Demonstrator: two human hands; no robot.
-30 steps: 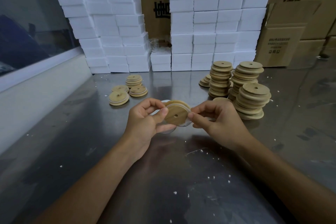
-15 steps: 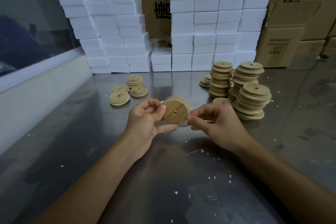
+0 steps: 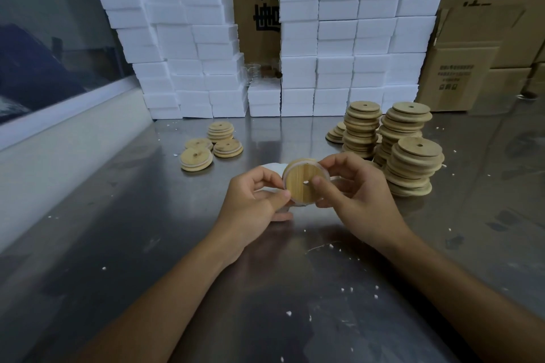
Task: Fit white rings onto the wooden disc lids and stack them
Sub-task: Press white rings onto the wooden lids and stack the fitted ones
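Observation:
A wooden disc lid [image 3: 299,181] with a small centre hole stands on edge between both hands, its flat face toward me. A white ring [image 3: 298,203] shows along its rim. My left hand [image 3: 253,200] pinches the lid's left edge with thumb and fingers. My right hand [image 3: 351,188] grips its right side, thumb lying across the face, fingers curled over the top. Tall stacks of bare lids [image 3: 413,165] rise at the right. Four low piles of ringed lids [image 3: 197,159] lie at the back left. More white rings [image 3: 272,166] peek out behind my left hand.
The steel table [image 3: 265,289] carries scattered white crumbs. Stacked white foam boxes [image 3: 339,38] wall off the back, with cardboard cartons [image 3: 466,74] at the right. A white ledge and a window [image 3: 59,38] run along the left side.
The lid has turned to face me more squarely. My right hand has moved up from the lid's right edge, its thumb now across the face and fingers over the top.

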